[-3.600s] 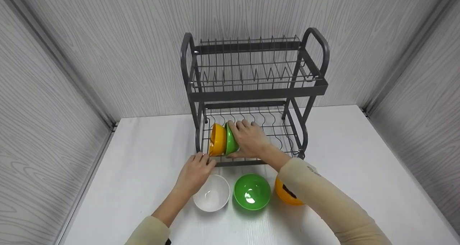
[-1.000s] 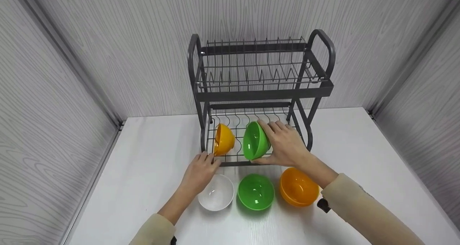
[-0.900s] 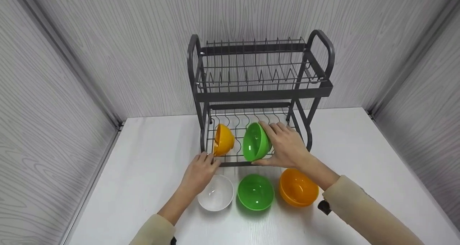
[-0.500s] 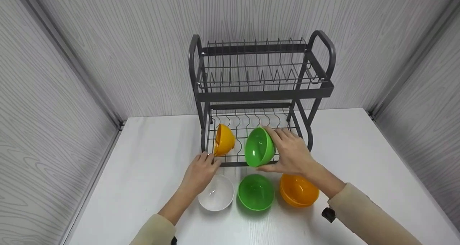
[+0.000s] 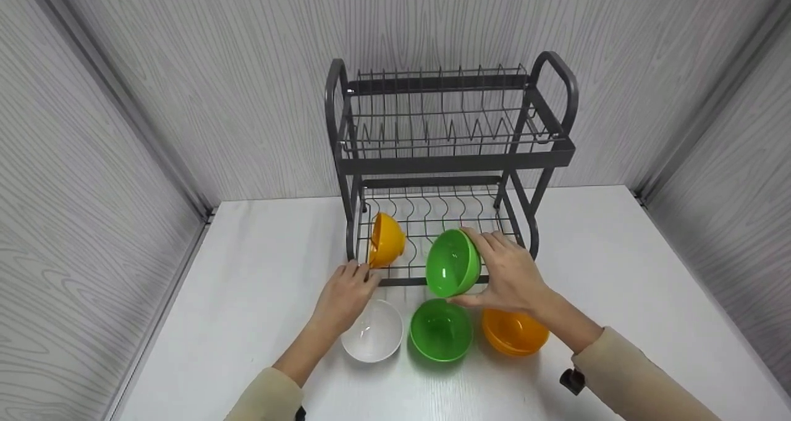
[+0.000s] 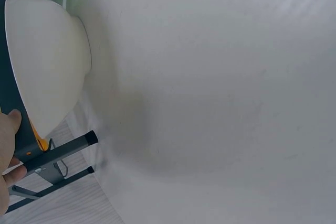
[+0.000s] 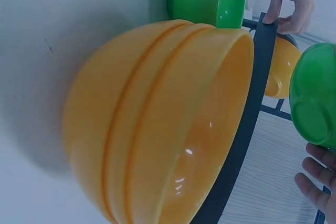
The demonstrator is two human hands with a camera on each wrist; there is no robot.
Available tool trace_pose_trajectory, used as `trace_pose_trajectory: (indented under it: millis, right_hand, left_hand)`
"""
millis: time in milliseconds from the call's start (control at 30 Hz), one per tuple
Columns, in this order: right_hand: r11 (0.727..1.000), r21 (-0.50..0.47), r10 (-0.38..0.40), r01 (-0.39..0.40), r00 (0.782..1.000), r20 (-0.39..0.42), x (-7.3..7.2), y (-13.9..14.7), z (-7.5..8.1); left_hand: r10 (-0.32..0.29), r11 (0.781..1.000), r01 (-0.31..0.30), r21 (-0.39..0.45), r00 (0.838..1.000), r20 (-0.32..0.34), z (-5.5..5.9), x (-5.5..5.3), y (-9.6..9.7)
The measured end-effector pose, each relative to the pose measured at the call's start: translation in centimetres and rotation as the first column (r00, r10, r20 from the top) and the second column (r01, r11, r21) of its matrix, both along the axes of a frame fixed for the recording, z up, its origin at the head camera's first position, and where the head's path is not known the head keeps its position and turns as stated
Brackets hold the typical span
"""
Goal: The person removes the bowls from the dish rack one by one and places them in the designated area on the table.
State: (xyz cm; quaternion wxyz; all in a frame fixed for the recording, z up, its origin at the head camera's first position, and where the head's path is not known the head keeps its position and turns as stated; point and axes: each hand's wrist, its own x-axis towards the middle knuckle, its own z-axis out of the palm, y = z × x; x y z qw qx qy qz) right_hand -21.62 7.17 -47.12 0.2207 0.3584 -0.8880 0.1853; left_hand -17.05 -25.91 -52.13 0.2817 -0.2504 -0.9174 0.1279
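In the head view, my right hand holds a small green bowl between thumb and fingers, its mouth tilted left and up. The bowl is over the front edge of the dish rack's lower shelf. My left hand grips the front left corner of the black dish rack; its thumb and fingers pinch the front bar in the right wrist view. Just behind that hand, an orange bowl stands on its side in the lower shelf's wires.
In front of the rack a white bowl, a larger green bowl and nested orange bowls stand in a row on the white table. The rack's upper tier overhangs the lower shelf. Wood-patterned walls enclose the back and sides.
My right hand has drawn the small green bowl away from the orange bowl on the shelf, rightward and toward the front, tilting its mouth upward. My left hand stays at the rack corner.
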Motion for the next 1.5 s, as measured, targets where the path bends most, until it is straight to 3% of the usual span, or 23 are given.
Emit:
trace_pose_trajectory:
  millis: [567,867,1167,1500]
  right_hand:
    - [0.998,-0.060,0.023,-0.021,0.999,0.025,1.1,0.6,-1.0]
    - [0.995,-0.095,0.033,-0.029,0.999,0.038,1.6,0.7,-1.3]
    - [0.994,-0.099,0.040,-0.036,0.998,0.042,2.2,1.1,-1.3]
    - [0.990,-0.126,0.065,-0.058,0.997,0.052,2.8,1.1,-1.3]
  left_hand:
    - [0.039,0.999,-0.039,-0.003,0.999,0.038,0.2,0.3,0.1]
    - [0.034,0.993,-0.038,0.114,0.999,0.042,0.8,0.9,0.4]
    - [-0.030,0.981,0.035,0.193,0.999,-0.029,2.5,1.9,1.3]
    - [-0.103,0.952,0.120,0.282,0.992,-0.073,2.7,3.2,2.7]
